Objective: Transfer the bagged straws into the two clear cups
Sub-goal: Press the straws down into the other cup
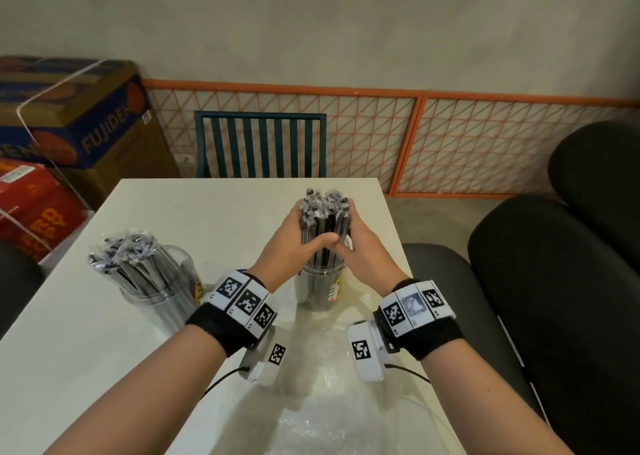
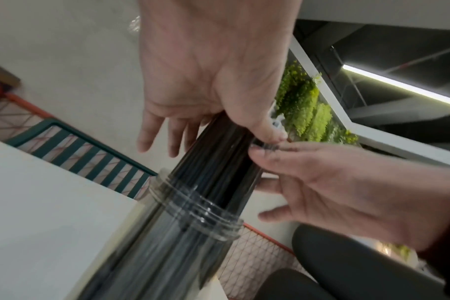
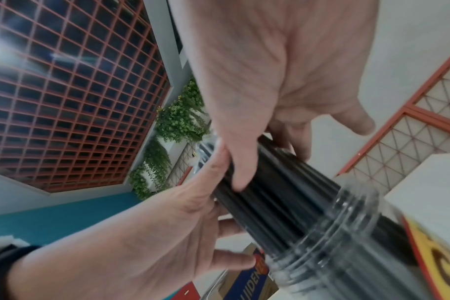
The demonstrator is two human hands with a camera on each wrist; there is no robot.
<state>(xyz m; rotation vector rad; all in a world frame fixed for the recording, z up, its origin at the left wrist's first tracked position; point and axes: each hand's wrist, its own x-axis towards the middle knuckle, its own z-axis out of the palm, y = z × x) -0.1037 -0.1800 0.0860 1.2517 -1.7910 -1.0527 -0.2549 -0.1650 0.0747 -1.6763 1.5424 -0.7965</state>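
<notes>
Two clear cups stand on the white table (image 1: pixel 180 209). The left cup (image 1: pixel 162 292) is packed with wrapped black straws (image 1: pixel 131 257) that lean to the left. Above the right cup (image 1: pixel 320 290), both hands clasp one upright bundle of wrapped black straws (image 1: pixel 323 212), whose lower ends sit inside that cup. My left hand (image 1: pixel 294 240) wraps the bundle's left side and my right hand (image 1: pixel 362 243) its right side, with the thumbs meeting in front. The left wrist view shows the left thumb (image 2: pixel 257 121) lying on the bundle (image 2: pixel 219 158) above the cup's ribbed rim (image 2: pixel 200 213). From the right wrist I see the right thumb (image 3: pixel 239 162) on the bundle (image 3: pixel 283 203).
A crumpled clear plastic bag (image 1: pixel 311 409) lies on the table's near edge between my forearms. A green slatted chair (image 1: pixel 259 143) stands behind the table, and cardboard boxes (image 1: pixel 69 115) are stacked at the left. Black chairs (image 1: pixel 554 299) crowd the right side, before an orange grid fence (image 1: pixel 450 136).
</notes>
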